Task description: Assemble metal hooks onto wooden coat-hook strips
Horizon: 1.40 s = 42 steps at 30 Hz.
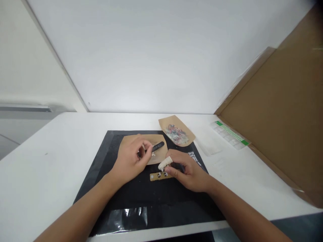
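Note:
My left hand (135,156) is closed, thumb and index finger pinched round a dark tool (158,146) over a brown paper tray (159,158). Small white bits lie on that tray. Lower right of it, my right hand (188,171) wears a pale cover (165,163) on one finger. Its thumb and covered finger come together, and what they pinch is too small to make out. Just beneath those fingertips is a yellowish strip (154,177) with small shiny round parts on it. Part of the strip is hidden by my right hand.
A black mat (121,198) lies under both hands. A second paper tray (189,132) holds several small plastic-wrapped pieces. White labels (194,157) sit by the mat's right edge. A clear case with a green strip (232,133) is beside the cardboard (285,117) at right.

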Available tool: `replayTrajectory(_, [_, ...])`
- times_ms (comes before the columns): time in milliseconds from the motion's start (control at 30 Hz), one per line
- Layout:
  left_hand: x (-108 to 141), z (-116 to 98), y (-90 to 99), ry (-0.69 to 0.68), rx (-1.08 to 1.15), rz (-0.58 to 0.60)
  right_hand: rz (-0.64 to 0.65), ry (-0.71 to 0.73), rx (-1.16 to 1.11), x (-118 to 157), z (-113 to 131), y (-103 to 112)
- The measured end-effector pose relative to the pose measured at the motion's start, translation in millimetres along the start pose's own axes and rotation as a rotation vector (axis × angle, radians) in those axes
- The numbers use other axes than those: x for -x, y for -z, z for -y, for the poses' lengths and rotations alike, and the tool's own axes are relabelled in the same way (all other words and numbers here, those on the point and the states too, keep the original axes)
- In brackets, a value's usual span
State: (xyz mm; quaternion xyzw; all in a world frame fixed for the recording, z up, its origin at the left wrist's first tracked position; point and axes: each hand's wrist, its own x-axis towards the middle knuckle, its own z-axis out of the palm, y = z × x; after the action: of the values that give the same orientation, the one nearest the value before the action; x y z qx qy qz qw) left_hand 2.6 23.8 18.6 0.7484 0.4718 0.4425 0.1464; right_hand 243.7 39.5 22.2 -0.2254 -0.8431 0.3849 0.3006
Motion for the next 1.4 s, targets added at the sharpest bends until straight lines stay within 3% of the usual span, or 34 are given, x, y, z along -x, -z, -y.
replayTrajectory(233, [-2.3, 17.0, 3.6, 0.047, -0.249, -0.034, -0.022, -0.088, -0.067, 2.2, -4.4, -4.1])
replayTrajectory(733, [-3.4, 30.9, 3.9, 0.189, -0.358, 0.02, -0.003, -0.353, -0.184, 3.6, -5.7, -15.6])
replayTrajectory(933, [-4.2, 30.3, 6.7, 0.167, -0.377, 0.014, -0.06, -0.333, 0.016, -0.3, -0.7, -19.3])
replayTrajectory(1133, [-4.3, 29.4, 9.0, 0.239, -0.513, 0.07, -0.099, -0.286, 0.155, -1.5, 2.6, -26.6])
replayTrajectory(1400, [-4.7, 28.8, 12.1, 0.231, -0.487, 0.11, -0.055, -0.234, 0.285, 0.8, 6.0, -29.6])
